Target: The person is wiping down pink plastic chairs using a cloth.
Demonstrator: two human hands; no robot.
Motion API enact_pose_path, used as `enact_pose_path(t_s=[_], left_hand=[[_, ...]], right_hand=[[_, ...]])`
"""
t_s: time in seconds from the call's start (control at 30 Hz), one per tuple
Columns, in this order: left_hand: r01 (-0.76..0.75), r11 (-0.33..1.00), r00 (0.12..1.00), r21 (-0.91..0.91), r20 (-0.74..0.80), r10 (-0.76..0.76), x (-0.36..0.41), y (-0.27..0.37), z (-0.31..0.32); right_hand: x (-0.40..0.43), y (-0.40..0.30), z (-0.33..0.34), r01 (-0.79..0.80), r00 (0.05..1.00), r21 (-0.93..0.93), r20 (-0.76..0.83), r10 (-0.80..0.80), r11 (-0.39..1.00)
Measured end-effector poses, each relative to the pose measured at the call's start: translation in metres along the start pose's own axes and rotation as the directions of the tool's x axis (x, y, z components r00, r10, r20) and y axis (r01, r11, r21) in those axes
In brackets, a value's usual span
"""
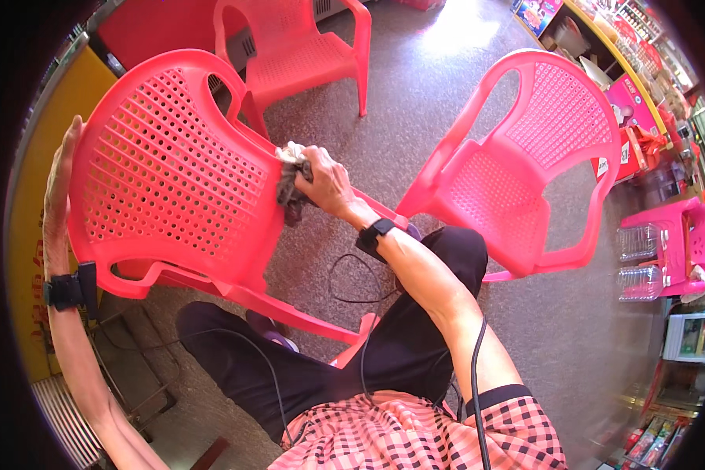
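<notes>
Before me a red plastic armchair (176, 170) lies tipped over, its perforated backrest facing up and its legs stretching to the right. My left hand (60, 188) holds the outer rim of the backrest at the far left, fingers extended along the edge. In my right hand (328, 179) is a bunched cloth (294, 182), grey-brown with a whitish part. This cloth touches the chair at the end of the perforated panel. Both wrists wear dark bands.
Two more red plastic armchairs stand upright, one at the back (299, 61) and one at the right (499, 176). A dark cable (352, 299) loops across the floor and over my legs. At the right, clear plastic bottles (639, 282) lie beside a pink plastic stool (696, 252). Stocked shelves (634, 53) line that side.
</notes>
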State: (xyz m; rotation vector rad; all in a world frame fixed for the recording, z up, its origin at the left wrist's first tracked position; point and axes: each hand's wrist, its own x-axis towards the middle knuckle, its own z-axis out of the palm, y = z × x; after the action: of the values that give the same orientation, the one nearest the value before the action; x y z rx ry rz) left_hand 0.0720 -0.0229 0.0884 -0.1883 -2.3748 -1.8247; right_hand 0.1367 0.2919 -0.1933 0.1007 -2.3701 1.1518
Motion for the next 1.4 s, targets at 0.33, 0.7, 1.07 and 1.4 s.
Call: enact_pose_path(t_s=[0.33,0.7,1.07,1.4], left_hand=[[-0.263,0.965,0.951,-0.017,-0.173,0.256,-0.02,0.001,0.03],[-0.016,0.991,0.981,0.132,0.195,-0.011,-0.007,0.007,-0.01],[-0.125,0.917,0.95,0.379,0.312,0.001,0.043,-0.024,-0.044],[-0.772,0.046,0.55,0.634,0.629,0.55,0.068,-0.048,-0.072]], right_hand=[[-0.055,0.034,-0.031,-0.015,0.997,0.034,0.072,0.013,0.999],[-0.125,0.096,-0.08,-0.451,0.883,-0.013,0.14,0.449,0.892],[-0.128,0.083,-0.081,-0.76,0.617,-0.205,0.066,0.784,0.616],[-0.09,-0.022,-0.014,-0.524,0.851,0.671,0.432,0.299,0.524]])
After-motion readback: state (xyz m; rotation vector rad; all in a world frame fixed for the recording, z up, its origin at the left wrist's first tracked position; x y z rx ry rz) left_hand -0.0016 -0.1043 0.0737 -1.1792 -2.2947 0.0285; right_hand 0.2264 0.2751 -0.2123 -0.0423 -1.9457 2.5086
